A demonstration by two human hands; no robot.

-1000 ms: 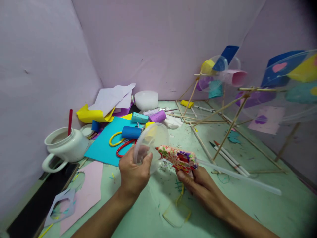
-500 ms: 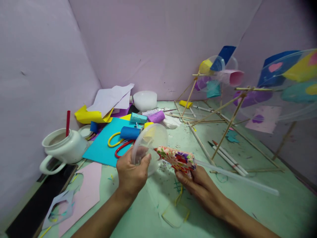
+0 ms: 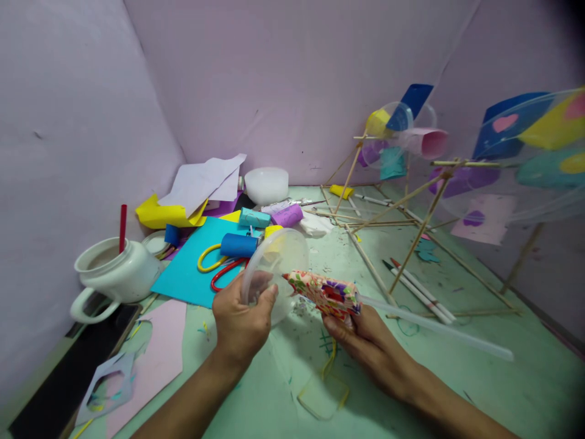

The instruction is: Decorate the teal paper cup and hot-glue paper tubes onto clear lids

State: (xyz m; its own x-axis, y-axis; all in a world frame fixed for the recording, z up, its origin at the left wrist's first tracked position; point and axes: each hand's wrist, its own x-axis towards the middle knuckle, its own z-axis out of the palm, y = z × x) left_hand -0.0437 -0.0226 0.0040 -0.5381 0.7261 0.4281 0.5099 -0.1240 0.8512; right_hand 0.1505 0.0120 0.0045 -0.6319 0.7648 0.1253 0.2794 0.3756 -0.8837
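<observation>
My left hand (image 3: pixel 244 317) grips the rim of a clear round plastic lid (image 3: pixel 292 250), thumb on the near side, holding it tilted on edge above the table. My right hand (image 3: pixel 365 341) is closed round the handle of a hot glue gun (image 3: pixel 324 291) covered in flowered paper. A long translucent glue stick (image 3: pixel 439 326) juts from its back end. The nozzle points left at the lid, close to my left thumb; whether it touches the lid I cannot tell. Behind the lid lie scissors (image 3: pixel 211 259) and a blue paper roll (image 3: pixel 238 245).
At right stands a bamboo-stick frame (image 3: pixel 418 244) bearing clear discs with coloured paper. Marker pens (image 3: pixel 423 292) lie inside its base. A white pot (image 3: pixel 121 274), blue-green paper (image 3: pixel 176 274) and pink paper (image 3: pixel 158 353) are at left. A white bowl (image 3: pixel 266 186) sits by the wall.
The whole view has shifted very slightly. Both hands keep their grips, and the glue gun stays pointed at the lid in nearly the same position.
</observation>
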